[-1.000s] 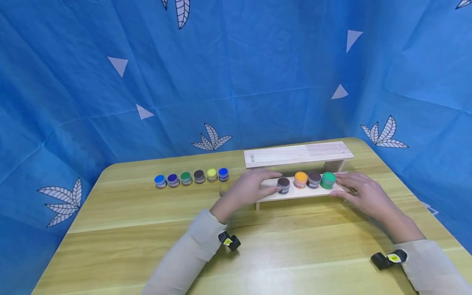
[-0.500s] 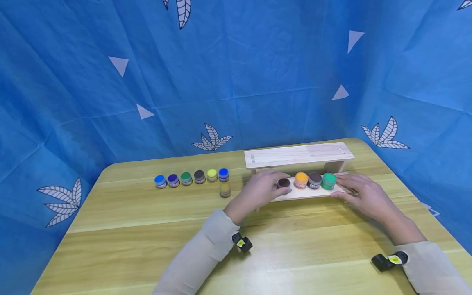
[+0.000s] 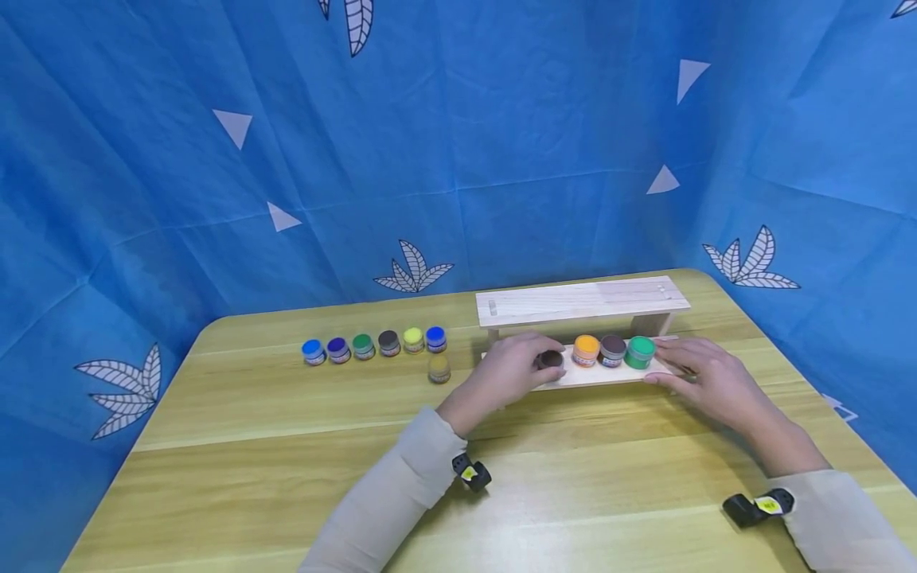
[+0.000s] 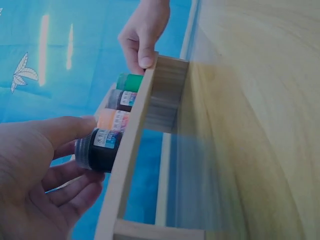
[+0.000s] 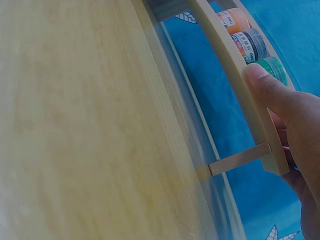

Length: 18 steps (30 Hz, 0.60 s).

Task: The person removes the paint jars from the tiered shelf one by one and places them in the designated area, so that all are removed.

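Note:
My left hand point(image 3: 507, 369) holds a dark-lidded paint jar point(image 4: 100, 151) between thumb and fingers, on the lower tier of a two-tier wooden shelf point(image 3: 602, 376). To the right of that jar, an orange paint jar point(image 3: 585, 351), another dark one point(image 5: 251, 44) and a green paint jar point(image 3: 640, 352) stand in a row on the same tier. At the right end of this tier, my right hand point(image 3: 709, 376) grips the board beside the green jar, its thumb point(image 5: 260, 75) on the front edge. The other fingers are partly hidden behind the wood.
On the wooden table point(image 3: 272, 461), a row of several paint jars point(image 3: 363, 347) stands left of the shelf. A yellowish jar point(image 3: 439, 368) sits apart, in front of the row's right end. The raised upper tier point(image 3: 580, 301) is behind the lower one. Blue cloth point(image 3: 458, 143) hangs behind the table.
My left hand has moved slightly right and its fingers have come around the dark jar. The yellowish jar behind the wrist is now more exposed. My right hand stays at the shelf end.

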Each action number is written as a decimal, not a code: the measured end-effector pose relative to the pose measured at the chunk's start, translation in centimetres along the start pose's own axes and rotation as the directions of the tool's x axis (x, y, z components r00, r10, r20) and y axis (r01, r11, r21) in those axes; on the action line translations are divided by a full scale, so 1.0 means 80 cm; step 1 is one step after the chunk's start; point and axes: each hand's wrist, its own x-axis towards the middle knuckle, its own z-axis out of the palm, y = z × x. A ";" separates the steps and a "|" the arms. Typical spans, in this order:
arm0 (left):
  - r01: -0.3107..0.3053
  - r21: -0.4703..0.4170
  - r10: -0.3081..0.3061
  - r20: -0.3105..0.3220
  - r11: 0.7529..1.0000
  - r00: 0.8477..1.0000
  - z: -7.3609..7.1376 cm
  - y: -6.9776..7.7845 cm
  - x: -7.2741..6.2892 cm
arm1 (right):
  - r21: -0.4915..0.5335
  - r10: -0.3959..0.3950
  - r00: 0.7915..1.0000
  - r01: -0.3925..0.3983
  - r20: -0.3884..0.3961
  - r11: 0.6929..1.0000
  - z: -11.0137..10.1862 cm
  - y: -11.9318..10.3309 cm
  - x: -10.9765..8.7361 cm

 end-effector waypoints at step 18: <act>-0.069 -0.221 0.084 0.059 0.973 0.995 -0.037 -0.031 -0.029 | 0.002 -0.004 1.000 0.005 -0.017 1.000 0.007 0.006 -0.002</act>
